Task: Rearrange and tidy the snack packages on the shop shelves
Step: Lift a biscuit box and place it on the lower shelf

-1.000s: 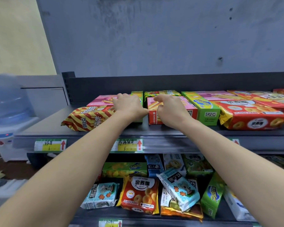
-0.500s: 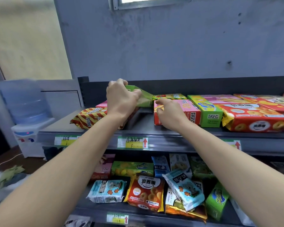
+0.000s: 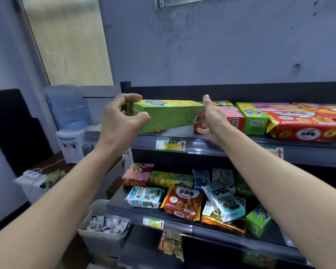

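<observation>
A long green box (image 3: 169,117), yellow on top, is gripped at its ends by the left hand (image 3: 120,119) and right hand (image 3: 211,119).

The long green box (image 3: 169,117), yellow-printed on top, hangs lengthwise above the top shelf (image 3: 208,147), its ends gripped by the left hand (image 3: 120,121) and right hand (image 3: 211,117); to its right lie a pink-topped red box (image 3: 234,118), a short green box (image 3: 255,121) and a red biscuit bag (image 3: 306,128)
</observation>
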